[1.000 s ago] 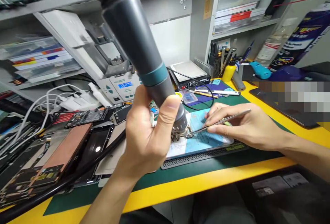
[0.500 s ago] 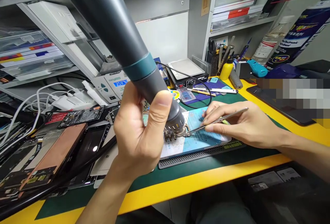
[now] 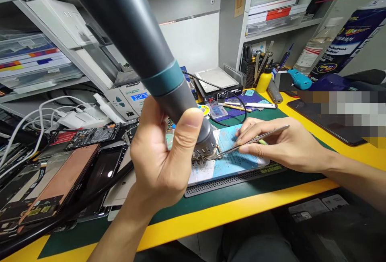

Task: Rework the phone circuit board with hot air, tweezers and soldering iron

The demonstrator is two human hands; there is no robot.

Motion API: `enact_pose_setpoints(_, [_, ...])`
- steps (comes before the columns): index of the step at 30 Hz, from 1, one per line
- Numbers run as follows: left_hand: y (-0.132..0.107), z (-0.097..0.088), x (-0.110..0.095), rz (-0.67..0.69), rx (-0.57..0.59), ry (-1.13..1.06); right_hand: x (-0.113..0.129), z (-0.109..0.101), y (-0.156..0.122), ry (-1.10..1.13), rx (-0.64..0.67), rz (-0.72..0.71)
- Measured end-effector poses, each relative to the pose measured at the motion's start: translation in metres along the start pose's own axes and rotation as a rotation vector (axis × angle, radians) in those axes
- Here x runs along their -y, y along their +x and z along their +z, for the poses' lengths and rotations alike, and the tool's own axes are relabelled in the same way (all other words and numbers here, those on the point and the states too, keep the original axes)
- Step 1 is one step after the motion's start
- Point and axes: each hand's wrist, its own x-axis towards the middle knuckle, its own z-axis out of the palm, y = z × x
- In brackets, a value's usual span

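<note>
My left hand (image 3: 165,157) is wrapped round a dark grey hot air gun (image 3: 129,28) with a teal ring, tilted so its nozzle points down at a small circuit board (image 3: 202,164). Between the thumb and fingers of my right hand (image 3: 271,141) is a pair of thin metal tweezers (image 3: 256,139). Their tips reach the board's edge beside the nozzle; whether they grip a part is too small to tell. Under the board lies a blue and white flat pad (image 3: 241,161). The nozzle and my left hand hide part of the board.
A hot air station (image 3: 135,99) with a lit blue display stands behind my left hand. Phone parts (image 3: 60,177) crowd the left, crossed by a thick black hose (image 3: 87,197). A small heating plate (image 3: 218,83), a yellow bottle (image 3: 264,80) and a spray can (image 3: 346,40) stand behind.
The hot air gun has tilted very slightly, its upper end shifting left. Both hands keep their holds, and the tweezer tips stay beside the nozzle. The whole view has shifted slightly.
</note>
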Motion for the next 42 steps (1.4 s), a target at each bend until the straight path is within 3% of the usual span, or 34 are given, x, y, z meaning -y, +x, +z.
enact_pose_setpoints(28, [-0.0022, -0.0004, -0.0022, 0.002, -0.006, 0.026, 0.0044, 0.0003, 0.0017, -0.039, 0.007, 0.009])
enact_pose_setpoints(42, [-0.0034, -0.0051, -0.001, 0.012, 0.044, 0.044, 0.0041, -0.0002, 0.0011, -0.015, 0.016, 0.037])
